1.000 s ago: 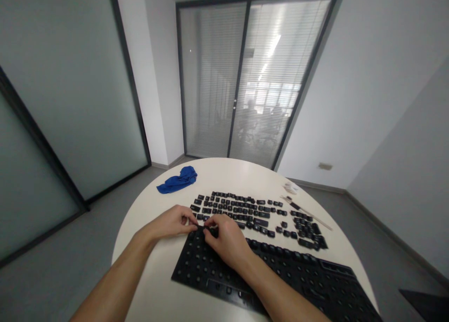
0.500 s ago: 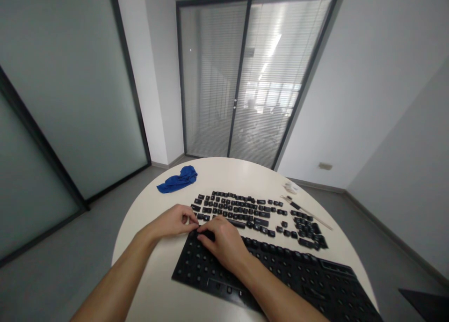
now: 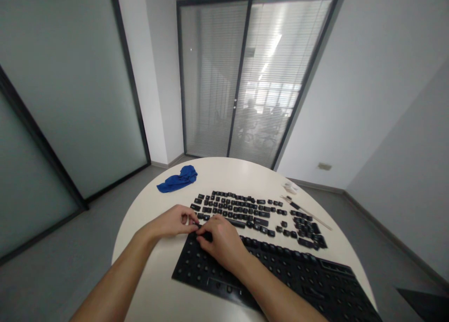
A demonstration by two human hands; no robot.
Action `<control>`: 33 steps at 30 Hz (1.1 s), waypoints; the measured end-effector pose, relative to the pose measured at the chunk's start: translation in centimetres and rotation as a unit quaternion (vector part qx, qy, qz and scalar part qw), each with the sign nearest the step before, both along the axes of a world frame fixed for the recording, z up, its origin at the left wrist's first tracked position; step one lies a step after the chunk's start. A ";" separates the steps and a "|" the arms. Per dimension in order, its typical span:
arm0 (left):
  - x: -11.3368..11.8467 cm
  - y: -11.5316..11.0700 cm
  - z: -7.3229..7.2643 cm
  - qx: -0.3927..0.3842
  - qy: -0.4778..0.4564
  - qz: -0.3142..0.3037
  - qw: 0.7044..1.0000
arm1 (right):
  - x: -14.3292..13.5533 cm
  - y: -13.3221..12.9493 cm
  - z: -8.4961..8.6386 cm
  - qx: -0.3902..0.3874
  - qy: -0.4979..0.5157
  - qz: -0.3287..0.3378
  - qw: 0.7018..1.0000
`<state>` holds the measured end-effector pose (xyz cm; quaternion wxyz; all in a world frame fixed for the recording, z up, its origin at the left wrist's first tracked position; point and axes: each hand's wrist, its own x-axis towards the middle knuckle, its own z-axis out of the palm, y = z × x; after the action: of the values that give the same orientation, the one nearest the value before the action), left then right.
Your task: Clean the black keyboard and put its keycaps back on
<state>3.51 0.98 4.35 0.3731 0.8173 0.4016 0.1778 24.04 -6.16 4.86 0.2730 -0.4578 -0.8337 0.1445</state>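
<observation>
A black keyboard base [image 3: 294, 270] lies slanted across the near part of the round table, many of its key sockets bare. At its far left corner my left hand [image 3: 177, 220] is closed, thumb and index finger pinched together. My right hand [image 3: 222, 242] reaches over the base to the same corner, its fingertips pressed close to the left ones. A small dark piece shows between the two hands, too covered to name. Just beyond them, loose black keycaps [image 3: 228, 207] lie in rows, with a long spacebar [image 3: 236, 223] nearest the base.
A crumpled blue cloth [image 3: 178, 179] lies at the table's far left. On the right are a thin brush [image 3: 308, 213], small white items [image 3: 290, 187] and a block of number-pad keycaps [image 3: 308, 228]. The white table [image 3: 154, 275] has a rounded edge.
My right hand has shifted very slightly at the keyboard corner. Both hands stay pinched there, and the keycaps, cloth and brush lie as before.
</observation>
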 end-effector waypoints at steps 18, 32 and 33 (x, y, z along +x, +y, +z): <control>0.3 -0.4 0.0 -0.032 0.007 0.013 0.999 | -0.5 0.0 0.6 -0.037 -0.030 -0.019 0.999; 0.4 -0.4 0.1 -0.036 0.010 0.003 0.999 | 1.7 1.3 2.2 -0.013 -0.034 -0.021 0.999; 0.3 -0.3 0.0 -0.038 0.010 0.004 0.999 | 2.0 1.9 2.6 -0.004 -0.048 -0.036 0.998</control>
<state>3.81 0.67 4.32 0.3989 0.8026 0.4151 0.1563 26.02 -4.30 7.41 0.2359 -0.4947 -0.8284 0.1153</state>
